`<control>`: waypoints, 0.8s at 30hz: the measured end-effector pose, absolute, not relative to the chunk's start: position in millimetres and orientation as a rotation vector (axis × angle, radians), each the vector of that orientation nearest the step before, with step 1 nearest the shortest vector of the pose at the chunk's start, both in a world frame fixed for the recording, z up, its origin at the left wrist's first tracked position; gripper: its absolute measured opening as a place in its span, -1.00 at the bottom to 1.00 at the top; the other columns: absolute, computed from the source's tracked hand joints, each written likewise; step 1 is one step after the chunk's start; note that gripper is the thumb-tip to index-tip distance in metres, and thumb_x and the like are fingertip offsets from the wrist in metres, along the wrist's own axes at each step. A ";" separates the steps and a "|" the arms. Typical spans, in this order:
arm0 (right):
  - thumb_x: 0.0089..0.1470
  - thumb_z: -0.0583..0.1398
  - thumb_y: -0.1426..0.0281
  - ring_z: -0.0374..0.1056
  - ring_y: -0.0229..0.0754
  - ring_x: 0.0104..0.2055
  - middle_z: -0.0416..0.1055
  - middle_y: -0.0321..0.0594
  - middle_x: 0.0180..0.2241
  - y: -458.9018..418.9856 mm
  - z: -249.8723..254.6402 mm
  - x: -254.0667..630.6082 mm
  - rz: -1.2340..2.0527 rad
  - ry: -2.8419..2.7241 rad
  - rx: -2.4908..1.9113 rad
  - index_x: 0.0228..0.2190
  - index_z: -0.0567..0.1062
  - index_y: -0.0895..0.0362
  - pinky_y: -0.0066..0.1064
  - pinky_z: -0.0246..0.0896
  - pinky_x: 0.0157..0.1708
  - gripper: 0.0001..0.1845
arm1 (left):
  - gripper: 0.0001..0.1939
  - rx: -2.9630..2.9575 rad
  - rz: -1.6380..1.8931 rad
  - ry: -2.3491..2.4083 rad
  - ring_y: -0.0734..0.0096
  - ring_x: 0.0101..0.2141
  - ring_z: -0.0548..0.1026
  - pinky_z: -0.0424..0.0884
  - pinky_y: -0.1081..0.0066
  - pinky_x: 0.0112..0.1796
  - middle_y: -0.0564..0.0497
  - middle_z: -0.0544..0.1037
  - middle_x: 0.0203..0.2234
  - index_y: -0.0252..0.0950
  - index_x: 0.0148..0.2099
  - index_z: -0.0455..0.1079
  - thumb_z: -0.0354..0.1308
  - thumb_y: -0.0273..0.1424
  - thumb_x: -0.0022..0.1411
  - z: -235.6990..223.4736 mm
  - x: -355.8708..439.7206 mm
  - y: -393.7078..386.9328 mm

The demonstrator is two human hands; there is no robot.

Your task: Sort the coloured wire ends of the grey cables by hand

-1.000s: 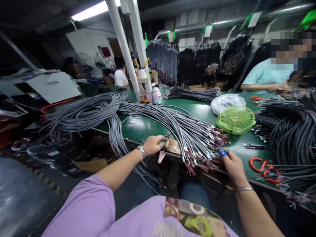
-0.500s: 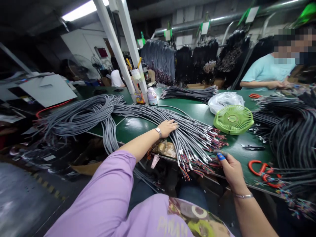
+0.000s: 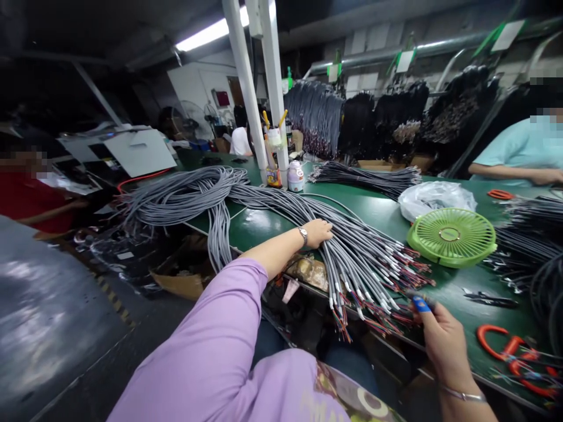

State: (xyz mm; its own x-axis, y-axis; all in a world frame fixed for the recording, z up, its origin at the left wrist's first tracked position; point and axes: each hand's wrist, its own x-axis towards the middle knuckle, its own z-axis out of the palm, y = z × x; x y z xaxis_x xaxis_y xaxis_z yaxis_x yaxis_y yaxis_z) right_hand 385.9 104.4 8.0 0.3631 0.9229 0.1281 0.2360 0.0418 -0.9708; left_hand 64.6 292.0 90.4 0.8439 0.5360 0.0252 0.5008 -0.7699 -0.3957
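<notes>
A long bundle of grey cables (image 3: 281,205) lies across the green table (image 3: 264,225), its stripped ends with coloured wires (image 3: 387,281) fanned out near the front edge. My left hand (image 3: 317,232) rests on the bundle, fingers curled over the cables. My right hand (image 3: 440,337), with a blue band on one fingertip, pinches the coloured wire ends at the table's front edge.
A green round fan (image 3: 453,236) lies on the table to the right, with a white plastic bag (image 3: 435,198) behind it and red-handled scissors (image 3: 505,349) at the front right. A person in a light blue shirt (image 3: 523,152) sits at the far right. Two white posts (image 3: 259,82) rise from the table.
My left hand left the table's front edge and moved up onto the grey cable bundle. The right hand stayed at the wire ends. The camera turned to the left.
</notes>
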 end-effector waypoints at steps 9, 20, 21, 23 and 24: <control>-0.15 0.23 0.04 0.27 -0.21 -0.53 0.45 -0.20 -0.53 106.4 12.5 384.3 0.741 -1.101 -1.450 -0.39 0.51 0.17 -0.40 0.20 -0.52 -0.55 | -0.73 -2.623 -0.037 -1.040 0.13 -0.27 0.49 0.31 0.26 -0.24 -0.19 0.54 -0.32 -0.34 -0.20 0.41 0.13 -0.34 0.03 122.7 52.2 276.0; -0.15 0.22 0.04 0.26 -0.22 -0.55 0.45 -0.19 -0.54 110.7 14.3 381.6 0.657 -1.146 -1.443 -0.44 0.52 0.20 -0.40 0.16 -0.52 -0.55 | -0.81 -2.079 -1.784 -1.577 0.43 -0.58 0.41 0.32 0.45 -0.51 0.04 0.43 -0.65 -0.33 -0.47 0.34 0.21 -0.31 0.04 215.8 -18.5 219.8; -0.14 0.22 0.04 0.25 -0.23 -0.55 0.45 -0.19 -0.55 111.1 14.2 381.5 0.646 -1.155 -1.442 -0.45 0.51 0.20 -0.40 0.15 -0.52 -0.56 | -0.76 -2.035 -1.860 -1.584 0.50 -0.66 0.35 0.28 0.47 -0.58 0.09 0.38 -0.71 -0.31 -0.50 0.31 0.16 -0.26 0.09 222.1 -29.3 208.3; -0.13 0.20 0.05 0.22 -0.24 -0.57 0.41 -0.22 -0.60 113.2 12.3 382.2 0.619 -1.171 -1.462 -0.47 0.51 0.20 -0.41 0.11 -0.55 -0.57 | -0.66 -1.918 -2.105 -1.600 0.58 -0.77 0.22 0.18 0.52 -0.70 0.16 0.26 -0.80 -0.29 -0.55 0.24 0.13 -0.18 0.12 231.1 -51.4 179.4; -0.12 0.19 0.05 0.21 -0.24 -0.58 0.39 -0.23 -0.62 114.8 10.4 382.9 0.609 -1.181 -1.479 -0.47 0.51 0.21 -0.42 0.09 -0.56 -0.57 | -0.64 -1.886 -2.240 -1.592 0.60 -0.79 0.20 0.16 0.54 -0.72 0.18 0.23 -0.82 -0.28 -0.57 0.22 0.16 -0.16 0.10 233.3 -62.3 162.2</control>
State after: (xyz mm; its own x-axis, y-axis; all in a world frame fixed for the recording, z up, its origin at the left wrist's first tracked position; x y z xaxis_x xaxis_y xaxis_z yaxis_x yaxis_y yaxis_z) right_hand 382.9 114.8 10.4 0.3725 0.9009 0.2230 0.3412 0.0905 -0.9356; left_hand -62.3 162.2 233.3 -0.3471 0.6635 0.6628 0.4077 -0.5297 0.7438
